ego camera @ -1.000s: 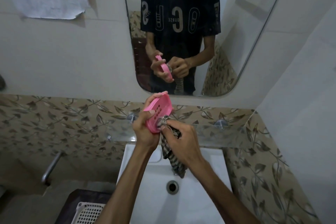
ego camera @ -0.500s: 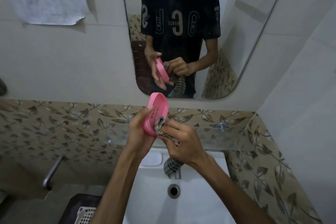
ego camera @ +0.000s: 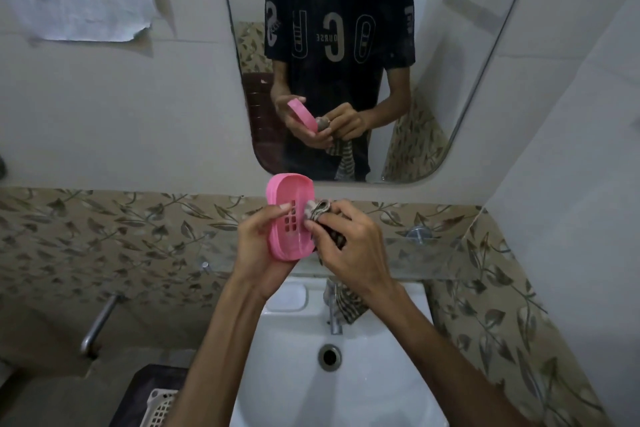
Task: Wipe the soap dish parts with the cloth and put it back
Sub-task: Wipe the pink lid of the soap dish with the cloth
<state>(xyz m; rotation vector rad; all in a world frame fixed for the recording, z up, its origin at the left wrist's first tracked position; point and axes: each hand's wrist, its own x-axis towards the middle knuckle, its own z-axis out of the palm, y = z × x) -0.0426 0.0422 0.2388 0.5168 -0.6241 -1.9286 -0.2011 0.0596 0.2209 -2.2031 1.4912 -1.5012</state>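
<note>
Pink slotted soap dish part [ego camera: 290, 218], empty, is sitting gripped in the left hand [ego camera: 258, 246]; the right hand [ego camera: 349, 246] is pinching the striped cloth [ego camera: 317, 210] against it over the white sink [ego camera: 294, 399].

A white sink [ego camera: 388, 374] sits below a glass shelf [ego camera: 433, 258] fixed to the leaf-patterned wall. On the sink's back ledge there is a shallow soap recess [ego camera: 287, 298] and a metal tap [ego camera: 333, 315], with what seems to be the hanging end of a striped cloth [ego camera: 349, 305] touching the ledge beside the tap. At the bottom left, a white basket [ego camera: 161, 407] rests on a dark surface [ego camera: 145, 388].
</note>
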